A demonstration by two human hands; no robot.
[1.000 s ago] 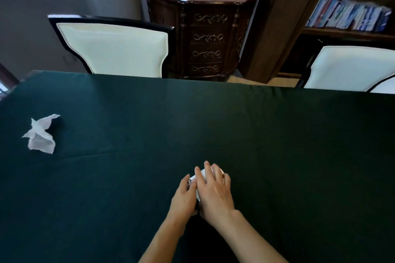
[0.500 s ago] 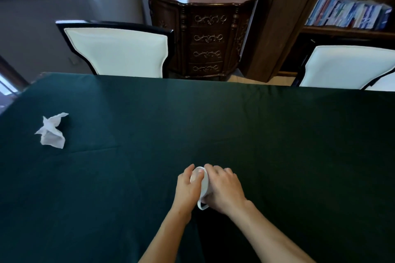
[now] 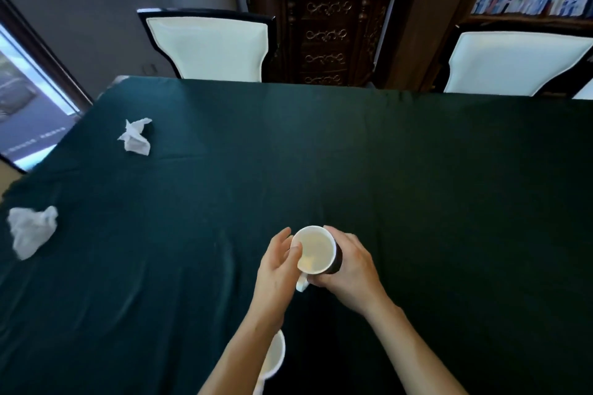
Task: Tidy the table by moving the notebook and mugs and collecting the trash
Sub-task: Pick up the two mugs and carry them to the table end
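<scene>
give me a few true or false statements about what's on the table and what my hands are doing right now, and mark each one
1. Both hands hold one mug. True: left hand, right hand.
2. That mug lies on its side. False: it is upright, mouth up.
3. Two crumpled tissues lie on the table. True: one far, one near the left edge.
4. A notebook lies beside the mug. False: none is in view.
5. A second mug sits under the left forearm. True.

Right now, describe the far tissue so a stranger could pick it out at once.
Start at the green table and go to its far left corner, near the left white chair. The far tissue lies there, flat and spiky. The other tissue is a rounder wad by the near left edge.
</scene>
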